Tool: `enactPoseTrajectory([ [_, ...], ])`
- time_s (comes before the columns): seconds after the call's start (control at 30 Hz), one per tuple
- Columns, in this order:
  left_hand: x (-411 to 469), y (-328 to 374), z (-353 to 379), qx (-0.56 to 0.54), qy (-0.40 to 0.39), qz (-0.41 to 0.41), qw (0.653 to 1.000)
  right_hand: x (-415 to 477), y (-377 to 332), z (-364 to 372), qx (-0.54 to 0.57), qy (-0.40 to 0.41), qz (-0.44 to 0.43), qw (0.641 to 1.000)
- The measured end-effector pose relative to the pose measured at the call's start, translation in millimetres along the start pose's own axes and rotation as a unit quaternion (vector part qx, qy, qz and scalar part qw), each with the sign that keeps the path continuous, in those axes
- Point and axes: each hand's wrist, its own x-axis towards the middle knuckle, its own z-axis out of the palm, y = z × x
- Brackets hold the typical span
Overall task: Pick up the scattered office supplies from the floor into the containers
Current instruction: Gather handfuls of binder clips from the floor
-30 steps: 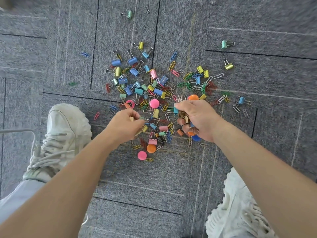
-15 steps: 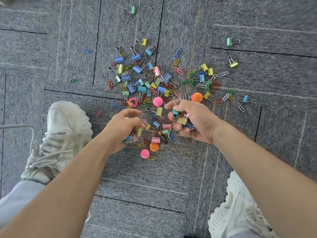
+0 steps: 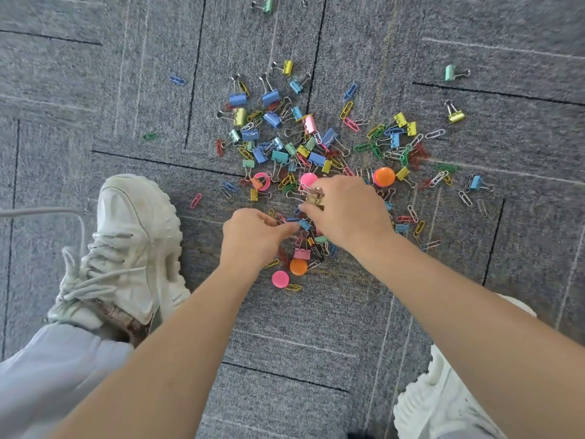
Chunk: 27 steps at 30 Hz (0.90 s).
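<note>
- Metal clips (image 3: 279,156), light and stiff, lie on the floor (image 3: 126,90) under my hands.
- My right hand (image 3: 348,213) pinches a gold clip (image 3: 314,198) by its fat part; my left hand (image 3: 251,240) curls, I cannot tell round what.

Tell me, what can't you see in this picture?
Head view only:
- The containers: none are in the frame, so where they stand cannot be told.
- The right hand grips binder clips; its back hides how many.
- The left hand: its curled fingers hide whether it holds anything.
- The right shoe: cut off by the bottom edge.
</note>
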Motion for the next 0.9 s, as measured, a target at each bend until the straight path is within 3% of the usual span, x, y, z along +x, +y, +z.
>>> enactPoseTrajectory([
  [0.1, 1, 5, 8, 0.04, 0.028, -0.007, 0.999, -3, -5, 4, -0.082, 0.011, -0.019, 0.996],
  [0.27, 1, 6, 12, 0.017, 0.019, -0.019, 0.999, 0, -4, 9, -0.108, 0.006, 0.019, 0.994],
  [0.4, -1, -4, 10, -0.06, -0.002, -0.019, 0.998, 4, 2, 5, -0.074, -0.021, 0.041, 0.996],
  [0.53, -2, -18, 6, -0.071, 0.009, -0.008, 0.997, 3, 10, 4, -0.043, -0.008, 0.046, 0.998],
  [0.73, -10, -17, 2, -0.135, -0.051, -0.012, 0.989, 0, 14, 4, 0.045, -0.012, 0.075, 0.996],
  [0.9, -7, -16, 2, -0.14, -0.055, -0.017, 0.988, 1, 18, 1, 0.094, -0.012, 0.088, 0.992],
])
